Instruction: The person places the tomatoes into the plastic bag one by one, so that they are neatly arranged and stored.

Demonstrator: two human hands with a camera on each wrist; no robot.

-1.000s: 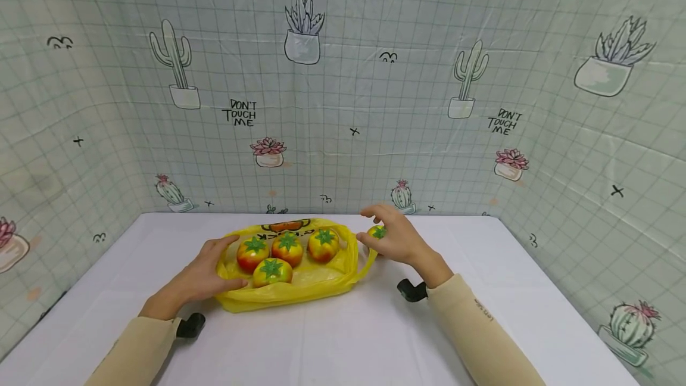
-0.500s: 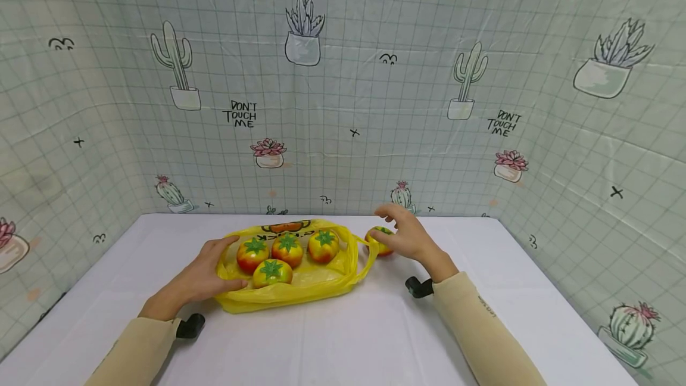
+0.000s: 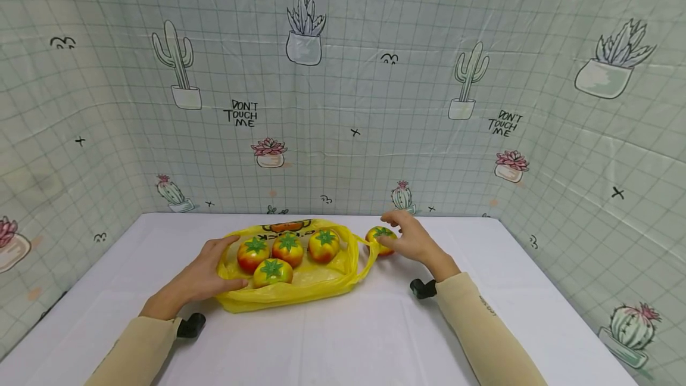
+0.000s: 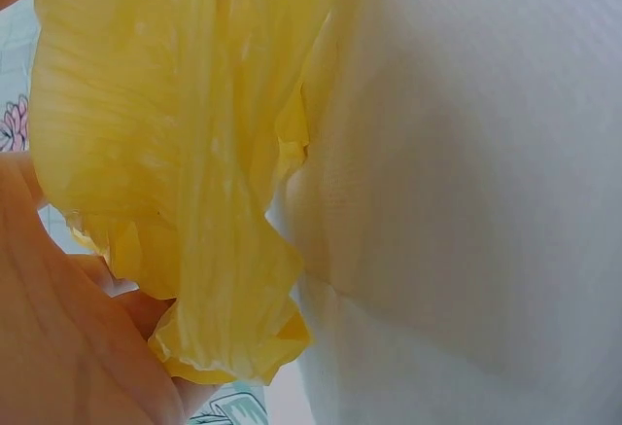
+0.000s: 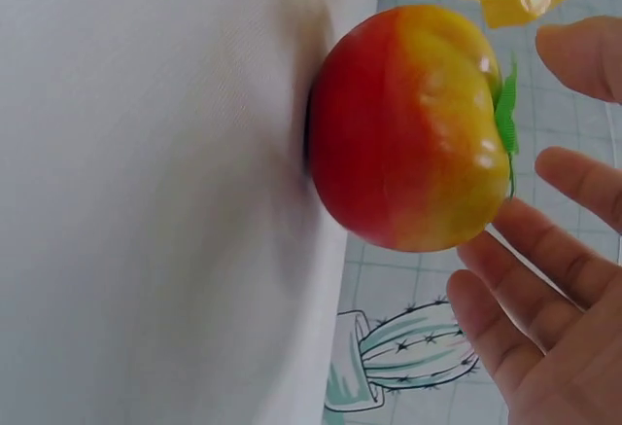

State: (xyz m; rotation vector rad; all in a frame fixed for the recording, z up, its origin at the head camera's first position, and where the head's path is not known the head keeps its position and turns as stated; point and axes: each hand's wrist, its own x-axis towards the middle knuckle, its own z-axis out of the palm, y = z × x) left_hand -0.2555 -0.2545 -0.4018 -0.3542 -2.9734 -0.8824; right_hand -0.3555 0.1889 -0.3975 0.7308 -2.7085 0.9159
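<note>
A yellow plastic bag [image 3: 300,296] lies with its mouth spread wide, and several red-and-yellow toy tomatoes [image 3: 323,247] with green star-shaped tops sit in it. At its left end my left hand [image 3: 206,273] holds the rim, thumb over the front edge; in the left wrist view, crumpled yellow film hides part of the fingers. One more toy tomato [image 5: 408,133] stands on the table just right of the bag. Over that tomato hovers my right hand [image 3: 414,239], its fingers spread, fingertips close to the green top in the right wrist view.
A loop handle [image 3: 370,261] of the bag reaches right, beside the single tomato. White cloth covers the table [image 3: 321,350]. Behind and at both sides hangs a grid-patterned curtain [image 3: 343,88] with printed cacti. Each wrist carries a small black device [image 3: 191,326].
My right hand has moved right, away from the bag's handle, and now hangs over the single tomato, which shows more fully. My left hand and the bag stay where they were.
</note>
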